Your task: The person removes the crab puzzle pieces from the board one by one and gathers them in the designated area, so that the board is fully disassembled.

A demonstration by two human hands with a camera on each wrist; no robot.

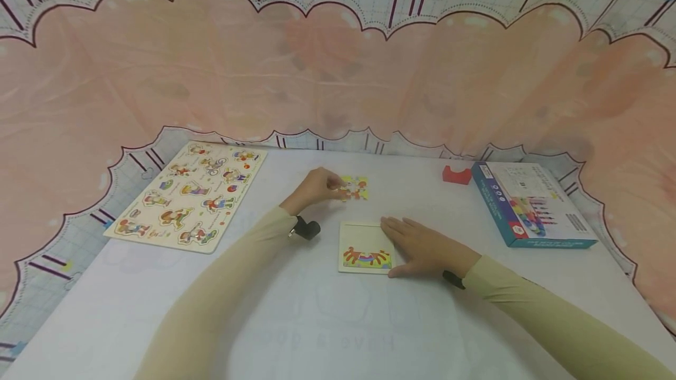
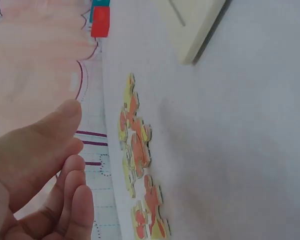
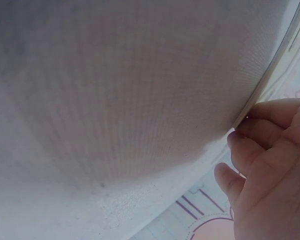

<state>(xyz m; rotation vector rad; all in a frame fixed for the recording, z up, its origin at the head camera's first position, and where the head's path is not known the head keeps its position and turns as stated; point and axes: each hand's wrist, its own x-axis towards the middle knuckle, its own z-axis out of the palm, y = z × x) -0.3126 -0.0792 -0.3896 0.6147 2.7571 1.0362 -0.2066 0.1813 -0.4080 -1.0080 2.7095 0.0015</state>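
Observation:
A small wooden puzzle tray (image 1: 367,234) lies on the white table, a strip of red, yellow and rainbow-coloured pieces (image 1: 367,258) along its near side. My right hand (image 1: 422,248) rests at the tray's right edge, fingers stretched out and thumb spread. In the right wrist view its fingertips touch the tray's edge (image 3: 255,100). Beyond the tray lie loose yellow and orange jigsaw pieces (image 1: 356,187), grouped close together. My left hand (image 1: 318,187) is just left of them. In the left wrist view its fingers are loosely bent, and nothing shows between thumb and fingertips.
A large picture puzzle board (image 1: 185,198) with cartoon children lies at the left. At the right sits a teal and purple box (image 1: 533,204), with a red notched block (image 1: 456,175) beside it. A patterned cloth (image 1: 338,75) hangs behind the table.

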